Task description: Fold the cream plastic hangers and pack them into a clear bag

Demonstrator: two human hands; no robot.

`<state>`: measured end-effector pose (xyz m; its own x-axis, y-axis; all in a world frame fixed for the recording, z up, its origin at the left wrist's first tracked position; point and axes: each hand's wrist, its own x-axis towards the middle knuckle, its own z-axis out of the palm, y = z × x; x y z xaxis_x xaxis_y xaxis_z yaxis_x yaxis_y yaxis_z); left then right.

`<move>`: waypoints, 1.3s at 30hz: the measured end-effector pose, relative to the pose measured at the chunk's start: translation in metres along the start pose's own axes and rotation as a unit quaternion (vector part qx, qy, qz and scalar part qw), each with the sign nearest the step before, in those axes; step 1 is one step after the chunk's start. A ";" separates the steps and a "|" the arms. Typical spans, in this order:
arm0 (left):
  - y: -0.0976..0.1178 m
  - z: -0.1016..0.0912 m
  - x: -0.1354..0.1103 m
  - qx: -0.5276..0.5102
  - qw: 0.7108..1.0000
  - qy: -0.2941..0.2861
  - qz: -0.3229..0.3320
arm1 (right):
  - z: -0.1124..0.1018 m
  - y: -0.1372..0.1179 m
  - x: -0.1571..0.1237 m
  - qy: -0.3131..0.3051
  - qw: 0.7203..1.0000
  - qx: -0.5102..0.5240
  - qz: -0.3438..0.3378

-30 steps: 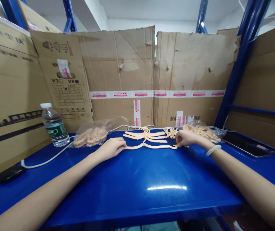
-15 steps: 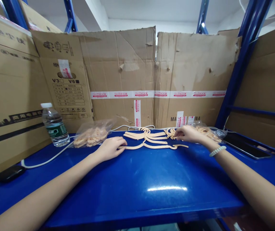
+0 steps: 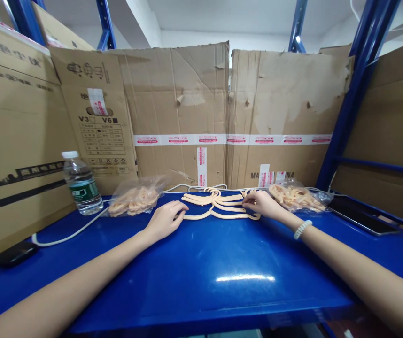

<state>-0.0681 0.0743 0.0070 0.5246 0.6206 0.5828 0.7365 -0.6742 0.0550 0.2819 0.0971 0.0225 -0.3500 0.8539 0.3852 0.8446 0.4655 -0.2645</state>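
Several thin peach-coloured hangers [image 3: 219,204] lie in a loose stack at the back middle of the blue shelf [image 3: 208,263]. My left hand [image 3: 165,218] rests on the shelf with its fingertips pressed on the left end of the front hanger. At the right end of the stack, my right hand [image 3: 262,203] has its fingers curled among the hangers and small peach clips; what they pinch is too small to name. A white bead bracelet [image 3: 302,229] sits on my right wrist.
A clear bag of peach clips [image 3: 135,197] lies left of the hangers, another bag [image 3: 298,196] right. A water bottle [image 3: 81,183], white cable [image 3: 68,233] and black device [image 3: 13,253] sit at left. A dark tablet [image 3: 360,214] lies at right. Cardboard boxes [image 3: 187,112] wall the back.
My right hand left the front hanger's right end, reached back to the clips by the right bag, then moved left onto the stack. My left hand stayed on the hanger's left end.
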 end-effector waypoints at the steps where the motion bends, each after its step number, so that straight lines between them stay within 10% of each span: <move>1: -0.001 0.001 0.000 -0.001 1.000 0.004 -0.003 | 0.001 -0.001 0.000 -0.003 1.000 0.000 0.002; 39: 0.004 0.003 -0.001 -0.015 1.000 -0.002 0.022 | 0.012 -0.002 0.001 0.000 0.998 0.066 0.015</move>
<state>-0.0640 0.0720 0.0041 0.5573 0.5916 0.5825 0.6996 -0.7125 0.0542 0.2750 0.1003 0.0128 -0.3260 0.8680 0.3747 0.7939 0.4665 -0.3900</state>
